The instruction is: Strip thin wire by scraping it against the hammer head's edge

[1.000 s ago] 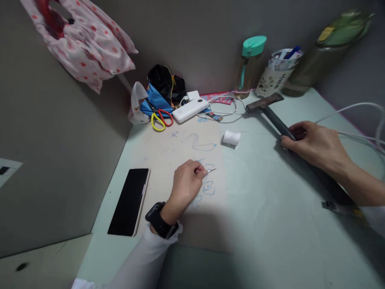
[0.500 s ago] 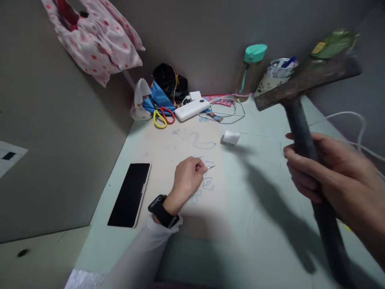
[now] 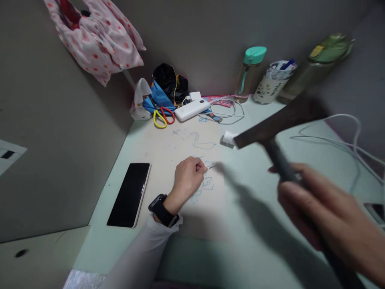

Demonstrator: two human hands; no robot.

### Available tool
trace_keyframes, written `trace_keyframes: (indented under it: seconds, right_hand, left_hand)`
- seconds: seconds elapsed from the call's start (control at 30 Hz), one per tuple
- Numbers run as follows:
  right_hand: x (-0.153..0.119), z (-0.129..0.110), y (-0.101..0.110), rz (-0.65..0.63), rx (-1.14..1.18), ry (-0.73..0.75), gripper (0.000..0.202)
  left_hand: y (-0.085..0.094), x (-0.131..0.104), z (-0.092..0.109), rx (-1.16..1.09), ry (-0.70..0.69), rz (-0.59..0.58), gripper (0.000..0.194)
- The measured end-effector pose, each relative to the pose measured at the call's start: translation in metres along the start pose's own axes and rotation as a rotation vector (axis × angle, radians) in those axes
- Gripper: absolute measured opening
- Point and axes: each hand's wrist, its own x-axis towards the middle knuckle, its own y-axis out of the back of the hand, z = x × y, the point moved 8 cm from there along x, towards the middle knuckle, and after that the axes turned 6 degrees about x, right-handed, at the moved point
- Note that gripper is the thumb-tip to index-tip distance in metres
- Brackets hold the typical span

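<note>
My left hand, with a black watch on its wrist, rests on a marked sheet of paper. Its fingertips pinch a thin metal nail that points right, lying nearly flat over blue pen marks. My right hand is wrapped around the dark handle of a hammer, held up above the right side of the table. The hammer head is tilted and smeared by motion; its left end overlaps a small white spool. The hammer's shadow reaches the nail.
A phone lies left of my left hand. Toward the back are scissors, a white power bank with cables, a teal-lidded bottle, a pen cup and a green-lidded bottle. A polka-dot cloth bag hangs at upper left.
The hammer and my right hand have moved down, its head also shifting left toward the spool. My left hand stays in place with the nail.
</note>
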Motion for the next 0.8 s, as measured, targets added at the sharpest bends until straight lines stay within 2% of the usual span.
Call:
trace_keyframes:
  seconds: [0.1,0.17,0.57,0.8]
  right_hand:
    - [-0.016,0.015,-0.039,-0.261,-0.031,-0.034,0.037]
    - [-0.021,0.023,-0.055,-0.334,-0.049,-0.074,0.038]
    - [-0.014,0.033,-0.088,-0.419,-0.077,-0.091,0.043]
    - [-0.014,0.040,-0.078,-0.368,-0.109,-0.121,0.046]
  left_hand:
    - [-0.001,0.000,0.000,0.005,-0.012,0.003,0.012]
    - [-0.002,0.000,0.000,0.007,-0.014,0.002,0.013]
    - [-0.001,0.003,0.006,0.076,-0.044,-0.039,0.016]
    - [0.001,0.001,0.006,-0.036,-0.098,-0.035,0.014]
